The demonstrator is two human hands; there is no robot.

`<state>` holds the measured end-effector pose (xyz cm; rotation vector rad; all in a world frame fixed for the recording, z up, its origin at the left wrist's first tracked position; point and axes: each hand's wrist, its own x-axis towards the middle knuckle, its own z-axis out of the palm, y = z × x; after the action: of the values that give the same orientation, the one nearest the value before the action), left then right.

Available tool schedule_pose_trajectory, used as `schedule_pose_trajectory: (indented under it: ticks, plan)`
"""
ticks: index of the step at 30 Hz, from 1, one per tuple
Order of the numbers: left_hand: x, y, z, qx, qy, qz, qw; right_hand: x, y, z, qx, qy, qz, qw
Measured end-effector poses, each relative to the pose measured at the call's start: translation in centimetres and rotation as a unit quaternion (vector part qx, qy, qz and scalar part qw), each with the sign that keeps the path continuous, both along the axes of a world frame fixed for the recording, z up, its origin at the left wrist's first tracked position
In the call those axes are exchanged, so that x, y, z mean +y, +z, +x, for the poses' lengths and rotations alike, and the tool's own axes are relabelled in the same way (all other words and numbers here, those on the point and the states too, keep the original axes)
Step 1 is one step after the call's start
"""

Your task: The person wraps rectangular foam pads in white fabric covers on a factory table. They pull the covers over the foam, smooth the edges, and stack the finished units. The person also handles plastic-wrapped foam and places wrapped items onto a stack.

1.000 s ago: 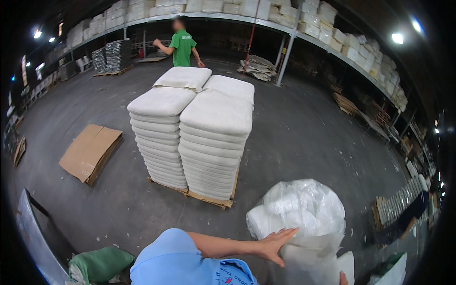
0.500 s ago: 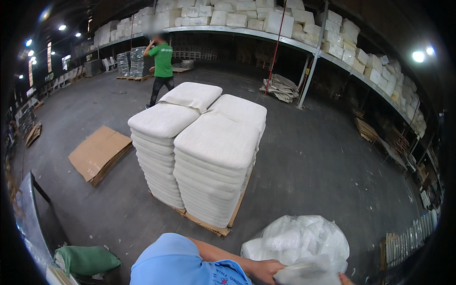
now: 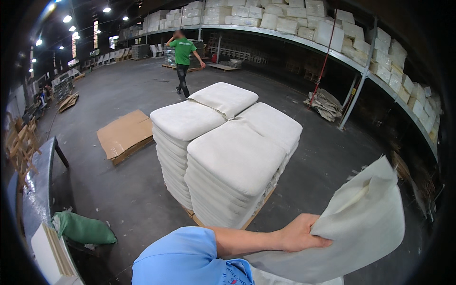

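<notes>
From the lower edge my left arm, in a light blue sleeve, reaches across to the right. My left hand (image 3: 301,233) is closed on an off-white fabric cover (image 3: 363,223), thumb on the near face. The cover is raised and tilted, with a slit-like opening along its upper part. Below it, a white surface (image 3: 297,279) partly shows at the bottom edge. Just beyond my forearm stand stacks of white cushions (image 3: 240,154), tightly piled in side-by-side columns on a wooden pallet (image 3: 259,207). My right hand is out of view.
Flat cardboard (image 3: 126,135) lies on the floor to the left. A green sack (image 3: 85,228) rests near a metal-topped table (image 3: 38,185). A person in a green shirt (image 3: 183,51) walks beyond the stacks. Wrapped white bundles (image 3: 285,21) fill a raised rack, held by posts (image 3: 356,92).
The fabric cover has been lifted from the white plastic bag, up and to the right, in my left hand. My right hand has left view. My view has turned left; the person has walked farther off.
</notes>
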<state>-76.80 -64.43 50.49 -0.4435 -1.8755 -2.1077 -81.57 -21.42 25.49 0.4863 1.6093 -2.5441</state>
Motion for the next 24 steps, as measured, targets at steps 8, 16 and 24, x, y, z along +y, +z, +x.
schedule_pose_trajectory:
  ticks: [8, 16, 24]
  plan:
    - [-6.3, 1.3, -6.8, 0.064, 0.025, 0.039, 0.997, -24.0, -2.9, -7.4, 0.046, 0.293, -0.284, 0.912]
    - [-14.5, 1.4, -10.4, 0.103, 0.049, 0.033, 0.993, -30.6, 3.1, -21.8, 0.185, 0.235, -0.309, 0.903]
    - [-25.1, -0.3, -16.4, 0.010, 0.165, 0.014, 0.986, -42.6, 10.0, -36.2, 0.182, 0.181, -0.281, 0.925]
